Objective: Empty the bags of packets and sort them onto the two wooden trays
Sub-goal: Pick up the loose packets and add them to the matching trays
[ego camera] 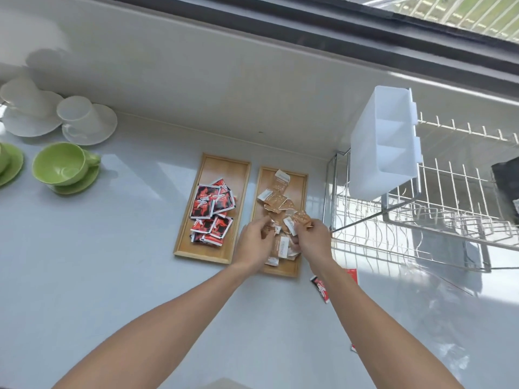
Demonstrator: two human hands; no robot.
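Both bare forearms are reaching over the counter (84,276) to the right tray (302,181); the left hand (254,242) and right hand (313,238) are each pinching brown packets (276,202) there, while red packets (212,209) are lying on the left tray (224,165)

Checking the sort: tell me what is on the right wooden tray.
The right wooden tray holds only tan and white packets, loosely piled. The left hand and right hand are handling packets there and cover the tray's near part, so what lies beneath them cannot be seen.
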